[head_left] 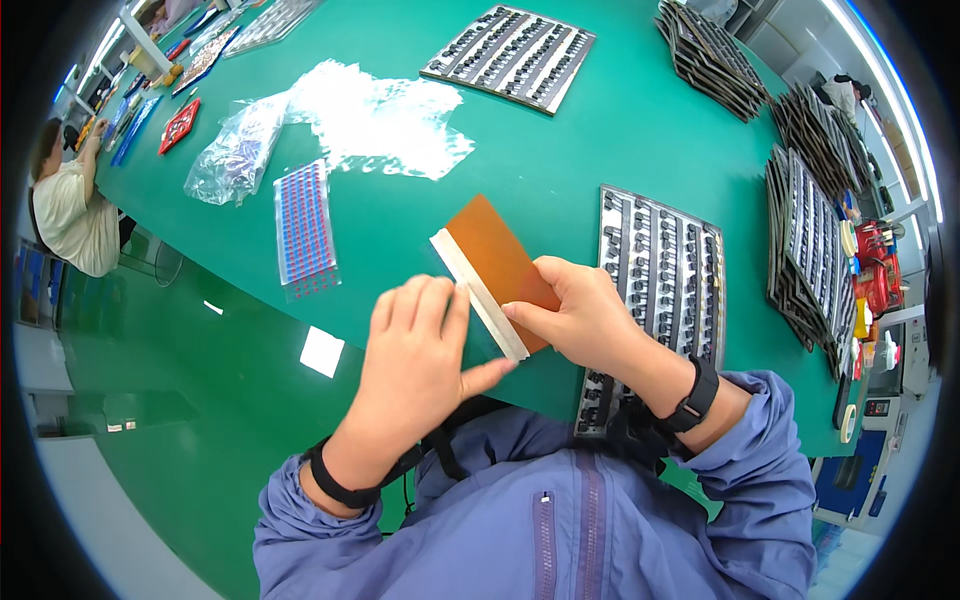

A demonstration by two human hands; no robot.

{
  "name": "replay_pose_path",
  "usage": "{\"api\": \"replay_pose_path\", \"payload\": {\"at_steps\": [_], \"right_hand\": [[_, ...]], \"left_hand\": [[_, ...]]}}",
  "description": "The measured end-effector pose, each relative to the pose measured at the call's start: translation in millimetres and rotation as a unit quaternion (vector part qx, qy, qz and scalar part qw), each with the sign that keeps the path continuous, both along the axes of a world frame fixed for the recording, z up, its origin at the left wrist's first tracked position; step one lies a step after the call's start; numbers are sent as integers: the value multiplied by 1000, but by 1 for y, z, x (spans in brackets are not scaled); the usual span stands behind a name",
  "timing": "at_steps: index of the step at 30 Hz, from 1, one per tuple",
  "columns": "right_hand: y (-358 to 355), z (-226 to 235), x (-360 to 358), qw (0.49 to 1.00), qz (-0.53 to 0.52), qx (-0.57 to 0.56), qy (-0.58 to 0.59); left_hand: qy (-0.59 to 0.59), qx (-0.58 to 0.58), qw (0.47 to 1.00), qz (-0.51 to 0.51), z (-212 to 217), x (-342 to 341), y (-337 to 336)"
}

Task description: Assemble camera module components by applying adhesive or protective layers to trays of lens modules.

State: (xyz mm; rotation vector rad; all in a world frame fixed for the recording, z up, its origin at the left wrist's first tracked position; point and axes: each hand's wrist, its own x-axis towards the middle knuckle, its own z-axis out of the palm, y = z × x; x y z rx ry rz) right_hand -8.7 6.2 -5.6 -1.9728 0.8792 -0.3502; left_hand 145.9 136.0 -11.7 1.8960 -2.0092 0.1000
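The orange sheet (500, 262) is held above the green worktop (560, 160), pinched by the right hand (580, 315), so its white strip (478, 293) is gripped by the closed left hand (420, 350).

Orange-brown sheet (503, 258), white strip along one edge. Green desk (620, 130). Grey trays (660, 270), rows of black parts. Clear bag (305, 228): red-blue grid, possibly small pieces. Lavender sleeves.
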Motion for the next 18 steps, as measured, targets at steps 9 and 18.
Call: {"api": "replay_pose_path", "payload": {"at_steps": [9,18], "right_hand": [[0,3,-1,1000,6,-10,16],[-5,-5,-3,996,29,-85,3]], "left_hand": [[-14,17,997,-79,3,-40,33],[75,52,985,-144,10,-38,27]]}}
